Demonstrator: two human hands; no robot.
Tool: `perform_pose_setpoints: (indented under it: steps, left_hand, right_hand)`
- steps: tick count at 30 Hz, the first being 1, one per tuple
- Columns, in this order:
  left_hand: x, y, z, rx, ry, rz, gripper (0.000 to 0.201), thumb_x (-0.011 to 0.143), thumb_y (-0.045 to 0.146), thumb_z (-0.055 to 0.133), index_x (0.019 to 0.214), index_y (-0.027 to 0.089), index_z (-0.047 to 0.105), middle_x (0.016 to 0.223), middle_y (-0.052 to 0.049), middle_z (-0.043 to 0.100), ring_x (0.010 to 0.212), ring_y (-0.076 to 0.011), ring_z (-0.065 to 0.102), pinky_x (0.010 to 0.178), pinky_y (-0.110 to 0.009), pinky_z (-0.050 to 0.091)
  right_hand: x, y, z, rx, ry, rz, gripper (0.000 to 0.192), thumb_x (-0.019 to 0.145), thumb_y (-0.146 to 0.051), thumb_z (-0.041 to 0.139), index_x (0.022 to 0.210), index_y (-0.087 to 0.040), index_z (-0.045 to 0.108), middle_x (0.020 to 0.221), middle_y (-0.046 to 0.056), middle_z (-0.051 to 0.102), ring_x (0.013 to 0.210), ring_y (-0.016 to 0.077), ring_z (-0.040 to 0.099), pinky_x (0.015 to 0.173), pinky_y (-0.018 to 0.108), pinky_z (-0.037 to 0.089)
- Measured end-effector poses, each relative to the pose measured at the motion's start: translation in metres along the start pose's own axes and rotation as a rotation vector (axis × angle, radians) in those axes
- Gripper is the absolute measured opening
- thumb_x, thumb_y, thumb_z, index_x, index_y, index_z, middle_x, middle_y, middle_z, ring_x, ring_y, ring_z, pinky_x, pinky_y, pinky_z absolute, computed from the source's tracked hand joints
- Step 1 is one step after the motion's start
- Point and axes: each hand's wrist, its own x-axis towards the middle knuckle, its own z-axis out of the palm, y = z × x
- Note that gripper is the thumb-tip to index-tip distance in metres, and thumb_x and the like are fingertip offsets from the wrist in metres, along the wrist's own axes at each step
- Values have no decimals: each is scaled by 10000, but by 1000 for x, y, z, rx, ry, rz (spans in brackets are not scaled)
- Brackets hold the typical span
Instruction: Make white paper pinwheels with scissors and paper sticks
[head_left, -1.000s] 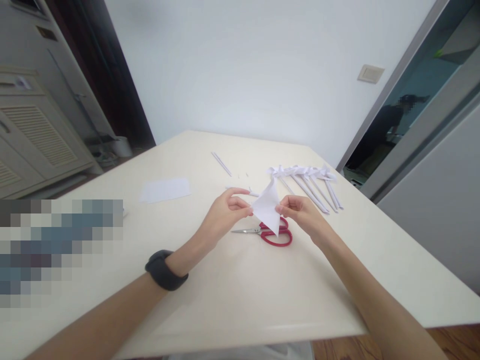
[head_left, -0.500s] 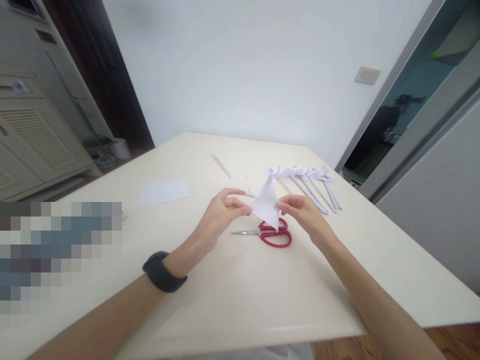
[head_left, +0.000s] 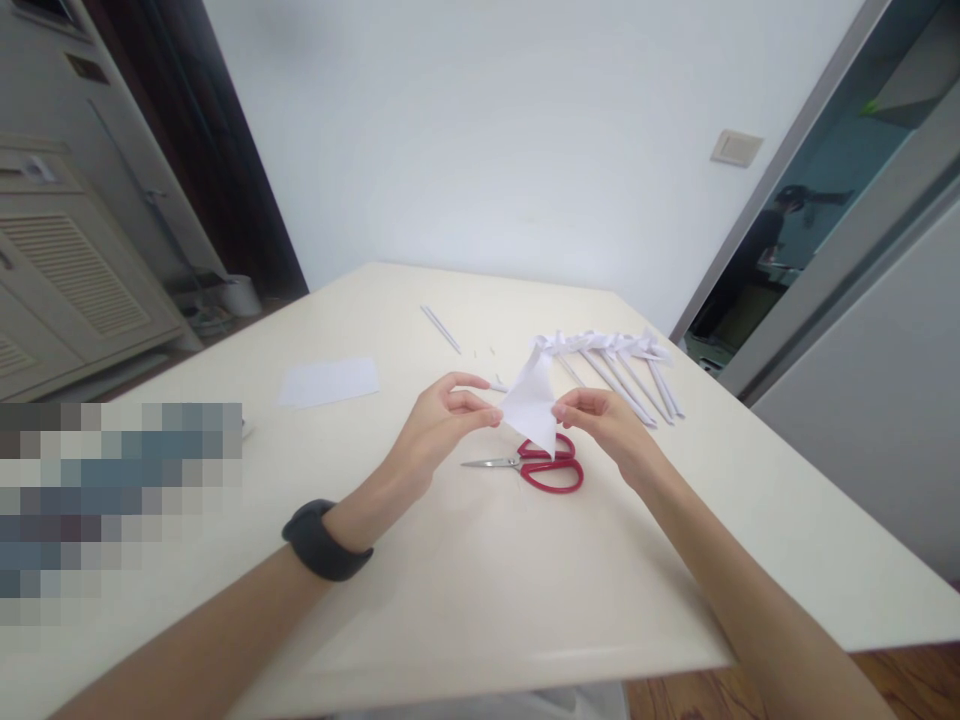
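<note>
Folding step in hand: left hand (head_left: 442, 415) and right hand (head_left: 604, 425) are pinching a white paper triangle (head_left: 532, 408) above the red scissors (head_left: 541, 468) (lying on the desk (head_left: 480, 590)), likely needing a firm crease next.

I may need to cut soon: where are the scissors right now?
In the head view, the red-handled scissors lie flat on the table, just below the folded paper held between both hands, blades pointing toward the left hand.
</note>
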Motion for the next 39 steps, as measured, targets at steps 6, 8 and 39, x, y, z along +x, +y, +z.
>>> perform_pose_setpoints:
  steps: [6, 8, 39]
  left_hand:
    - [-1, 3, 1, 7, 13, 19, 344, 655, 273, 707, 961, 208, 564, 728, 7, 677, 783, -184, 620, 774, -312, 415]
    - [-1, 4, 1, 13, 25, 21, 341, 650, 276, 705, 953, 208, 564, 724, 6, 680, 781, -190, 624, 768, -311, 419]
    - [1, 11, -4, 53, 38, 26, 347, 631, 287, 725, 929, 217, 562, 695, 12, 685, 786, -197, 628, 779, -319, 416]
  right_hand:
    - [-1, -1, 2, -53, 31, -30, 199, 737, -356, 638, 709, -160, 614, 719, 15, 625, 708, 145, 569, 670, 270, 415]
    - [-2, -3, 2, -70, 36, -26, 202, 744, -359, 627, 718, -159, 627, 734, 20, 633, 722, 150, 576, 684, 273, 419]
    - [-3, -1, 0, -59, -2, -17, 206, 726, -366, 649, 697, -164, 627, 726, 16, 630, 704, 143, 558, 664, 268, 405]
